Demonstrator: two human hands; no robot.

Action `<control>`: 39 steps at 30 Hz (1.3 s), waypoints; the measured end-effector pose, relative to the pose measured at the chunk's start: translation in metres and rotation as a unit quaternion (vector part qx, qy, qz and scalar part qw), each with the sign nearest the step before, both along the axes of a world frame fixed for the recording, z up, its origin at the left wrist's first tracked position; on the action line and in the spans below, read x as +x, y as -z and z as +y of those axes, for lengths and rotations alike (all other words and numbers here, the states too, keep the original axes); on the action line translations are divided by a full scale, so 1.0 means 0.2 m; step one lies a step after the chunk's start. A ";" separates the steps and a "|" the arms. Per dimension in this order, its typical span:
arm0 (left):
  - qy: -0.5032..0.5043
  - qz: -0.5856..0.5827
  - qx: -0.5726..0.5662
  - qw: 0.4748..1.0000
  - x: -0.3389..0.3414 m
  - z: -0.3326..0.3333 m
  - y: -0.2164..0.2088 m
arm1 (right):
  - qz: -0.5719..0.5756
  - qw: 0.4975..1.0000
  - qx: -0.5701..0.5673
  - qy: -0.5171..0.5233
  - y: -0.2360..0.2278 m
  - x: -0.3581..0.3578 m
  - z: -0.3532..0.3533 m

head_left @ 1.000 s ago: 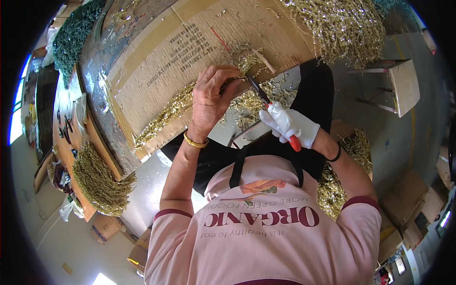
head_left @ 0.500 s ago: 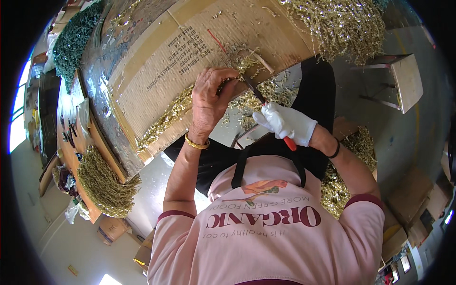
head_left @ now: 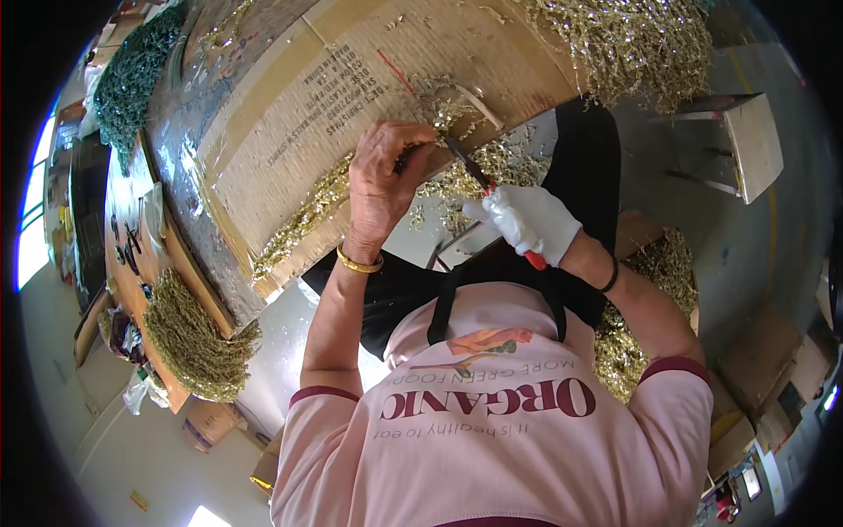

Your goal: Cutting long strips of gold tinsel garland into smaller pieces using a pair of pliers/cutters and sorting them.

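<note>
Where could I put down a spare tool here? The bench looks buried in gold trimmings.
Barest patch: the cardboard sheet left of the left hand, up from its tinsel-strewn near edge. Crowded: around the pliers in the gloved right hand, and the gold tinsel heap at the far right.

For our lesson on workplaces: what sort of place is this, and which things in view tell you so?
Probably a small craft workshop making tinsel decorations. Heaps of gold tinsel lie about, a cardboard sheet covers the workbench, and the gloved right hand works a red-handled tool beside the bare left hand.
</note>
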State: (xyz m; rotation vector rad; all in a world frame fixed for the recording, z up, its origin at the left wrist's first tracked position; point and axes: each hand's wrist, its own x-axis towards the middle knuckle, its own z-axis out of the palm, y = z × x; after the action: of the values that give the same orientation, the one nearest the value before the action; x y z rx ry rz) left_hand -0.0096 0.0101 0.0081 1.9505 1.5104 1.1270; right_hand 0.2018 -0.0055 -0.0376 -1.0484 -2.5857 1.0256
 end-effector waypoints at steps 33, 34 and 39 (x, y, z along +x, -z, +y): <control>0.009 -0.023 -0.003 1.000 -0.01 -0.01 0.00 | 0.076 0.990 -0.114 0.013 -0.03 -0.05 -0.01; 0.008 -0.027 -0.005 1.000 -0.01 -0.01 0.00 | 0.076 0.990 -0.114 0.014 -0.01 -0.05 -0.02; 0.011 -0.016 0.005 1.000 -0.02 -0.01 0.01 | 0.123 0.863 -0.467 0.149 -0.25 -0.06 0.02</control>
State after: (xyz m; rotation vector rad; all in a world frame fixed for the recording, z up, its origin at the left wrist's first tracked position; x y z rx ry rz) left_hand -0.0139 0.0077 0.0065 1.9405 1.4658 1.1532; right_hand 0.1898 -0.0015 0.0123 -1.2945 -1.5829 2.2069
